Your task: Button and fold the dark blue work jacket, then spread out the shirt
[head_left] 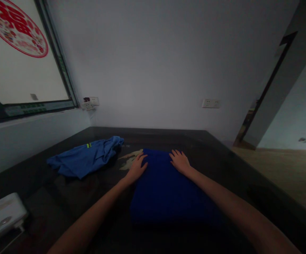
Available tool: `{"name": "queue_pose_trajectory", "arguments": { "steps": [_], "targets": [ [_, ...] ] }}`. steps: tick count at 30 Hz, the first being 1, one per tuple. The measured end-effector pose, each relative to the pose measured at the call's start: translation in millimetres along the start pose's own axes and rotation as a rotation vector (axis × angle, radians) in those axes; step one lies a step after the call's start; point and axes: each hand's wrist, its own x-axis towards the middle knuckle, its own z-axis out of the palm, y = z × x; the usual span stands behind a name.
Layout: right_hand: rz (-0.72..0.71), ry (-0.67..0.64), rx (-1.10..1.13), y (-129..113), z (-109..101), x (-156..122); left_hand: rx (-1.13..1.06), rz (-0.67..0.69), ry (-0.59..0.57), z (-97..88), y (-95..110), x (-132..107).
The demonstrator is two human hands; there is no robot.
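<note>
A dark blue folded cloth [166,190] lies flat on a dark table [221,155] in front of me. My left hand [137,167] rests on the cloth's far left corner, fingers stretched out and open. My right hand [179,160] lies flat on the far right part of the cloth, fingers spread. Neither hand holds anything.
A crumpled lighter blue shirt [86,157] with a green tag lies to the left on the table. A white box [2,215] sits at the near left edge. A window [20,63] is at left, wall sockets [210,103] behind, bare floor [282,169] at right.
</note>
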Motion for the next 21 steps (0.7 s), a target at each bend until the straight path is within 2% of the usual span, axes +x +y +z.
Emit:
{"name": "queue_pose_trajectory", "arguments": {
  "steps": [2,5,7,9,11,14,18,21],
  "targets": [
    [-0.048,0.042,0.05,-17.3,-15.8,13.7,-0.056,0.002,-0.011,-21.1,0.8,-11.8],
    [-0.08,0.063,0.19,-52.1,-29.1,40.0,-0.068,-0.058,-0.137,-50.6,4.7,-45.7],
    [-0.077,0.034,0.258,-77.7,-26.5,57.9,-0.02,-0.154,-0.225,-64.8,11.2,-76.6],
    [-0.057,-0.005,0.288,-101.2,-15.2,72.8,-0.053,-0.262,-0.264,-71.8,21.6,-108.9],
    [-0.012,-0.043,0.299,-119.5,1.0,82.6,-0.254,-0.289,-0.276,-70.4,34.4,-137.6],
    [0.061,-0.088,0.305,-134.9,24.9,88.2,-0.534,-0.305,-0.199,-56.6,51.1,-167.8],
    [0.087,-0.098,0.308,-138.5,43.8,87.1,-0.69,-0.348,-0.156,-39.1,60.2,-184.9],
    [0.079,-0.102,0.31,-137.1,49.9,86.1,-0.72,-0.369,-0.151,-37.8,61.2,-188.2]
  ]
}}
